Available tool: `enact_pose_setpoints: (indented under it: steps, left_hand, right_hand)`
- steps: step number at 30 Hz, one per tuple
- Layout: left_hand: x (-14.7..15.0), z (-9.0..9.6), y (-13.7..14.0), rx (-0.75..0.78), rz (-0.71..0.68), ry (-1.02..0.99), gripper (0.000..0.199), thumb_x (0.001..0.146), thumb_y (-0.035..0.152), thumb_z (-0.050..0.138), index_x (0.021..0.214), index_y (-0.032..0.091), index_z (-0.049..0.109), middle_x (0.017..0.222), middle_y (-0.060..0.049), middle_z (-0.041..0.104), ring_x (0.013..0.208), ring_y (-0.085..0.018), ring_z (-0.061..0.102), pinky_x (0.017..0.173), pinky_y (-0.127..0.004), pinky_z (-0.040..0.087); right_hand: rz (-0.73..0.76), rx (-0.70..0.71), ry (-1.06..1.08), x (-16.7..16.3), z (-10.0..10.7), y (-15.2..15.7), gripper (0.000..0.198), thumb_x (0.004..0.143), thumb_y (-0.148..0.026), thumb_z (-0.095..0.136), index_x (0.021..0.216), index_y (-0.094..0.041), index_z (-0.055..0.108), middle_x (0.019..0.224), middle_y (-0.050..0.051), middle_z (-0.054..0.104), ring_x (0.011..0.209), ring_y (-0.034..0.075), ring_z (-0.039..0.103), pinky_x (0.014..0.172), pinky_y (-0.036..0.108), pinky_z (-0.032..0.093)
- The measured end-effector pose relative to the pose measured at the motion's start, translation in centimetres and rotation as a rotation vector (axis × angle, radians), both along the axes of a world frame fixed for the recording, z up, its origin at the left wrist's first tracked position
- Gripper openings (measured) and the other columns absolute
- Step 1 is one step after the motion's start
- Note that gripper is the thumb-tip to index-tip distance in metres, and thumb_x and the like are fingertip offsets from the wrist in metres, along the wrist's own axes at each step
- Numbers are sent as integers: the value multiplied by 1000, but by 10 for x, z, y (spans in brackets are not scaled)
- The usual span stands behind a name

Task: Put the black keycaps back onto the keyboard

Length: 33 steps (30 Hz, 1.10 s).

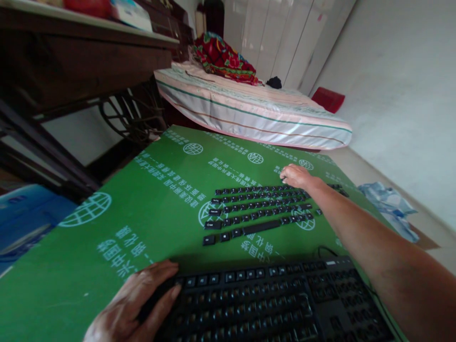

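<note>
My left hand (138,297) grips the upper left corner of a black keyboard (245,304), its thumb on the top near the corner. Function keys still sit along the keyboard's top row, while bare key sockets show below. Beyond it, loose black keycaps (249,209) lie in keyboard-like rows on the green board, with a long space bar keycap (261,228) in the nearest row. My right hand (295,175) reaches past the far row, fingers pinched together. A small dark piece, seemingly a keycap, shows at its fingertips. My right forearm hides part of the rows.
The green board (142,204) with printed globes spans the work area. A bed (249,114) with a red floral blanket (228,59) stands beyond. A dark wooden table (85,61) is at left, blue-white plastic (388,204) at right. A cable (381,308) runs beside the keyboard.
</note>
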<state>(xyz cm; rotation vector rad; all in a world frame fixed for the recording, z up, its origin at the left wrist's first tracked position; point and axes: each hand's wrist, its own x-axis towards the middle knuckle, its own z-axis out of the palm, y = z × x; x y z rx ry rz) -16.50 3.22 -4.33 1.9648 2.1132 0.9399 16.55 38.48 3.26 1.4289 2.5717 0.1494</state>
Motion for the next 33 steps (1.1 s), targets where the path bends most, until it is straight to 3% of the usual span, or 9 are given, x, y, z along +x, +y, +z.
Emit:
enact_pose_setpoints:
  steps: [7, 11, 15, 23, 33]
  left_hand:
    - [11, 24, 7, -7, 0, -58, 36, 77, 58, 51, 101, 34, 66, 103, 2, 71, 94, -21, 68, 95, -34, 51]
    - [17, 37, 10, -80, -17, -85, 38, 78, 57, 50, 100, 30, 66, 104, 0, 71, 96, -21, 66, 97, -34, 49]
    - [20, 41, 13, -103, -24, -106, 43, 79, 59, 47, 99, 26, 65, 104, -2, 70, 99, -21, 64, 96, -33, 48]
    - [24, 44, 17, -140, -31, -95, 50, 79, 60, 44, 100, 20, 66, 105, -6, 68, 100, -23, 62, 95, -34, 46]
    - [29, 52, 17, -157, 5, -82, 48, 78, 56, 43, 98, 20, 67, 102, -6, 69, 97, -24, 64, 92, -35, 47]
  right_hand:
    - [-12, -12, 148, -5, 24, -33, 15, 78, -19, 63, 89, -21, 73, 91, 4, 71, 84, 19, 63, 73, 28, 46]
    - [26, -111, 265, -2, 32, -90, 15, 78, -21, 63, 90, -21, 72, 84, -1, 71, 73, 13, 64, 66, 22, 46]
    - [99, -277, 530, 10, 33, -158, 11, 77, -18, 62, 83, -19, 71, 77, -1, 69, 65, 12, 61, 62, 24, 45]
    - [30, -310, 632, 32, 18, -254, 12, 81, -16, 58, 81, -20, 69, 75, 0, 64, 70, 12, 59, 66, 23, 42]
    - [-45, -118, 898, 31, -13, -300, 12, 79, -16, 60, 86, -21, 69, 80, 2, 67, 76, 16, 63, 71, 26, 48]
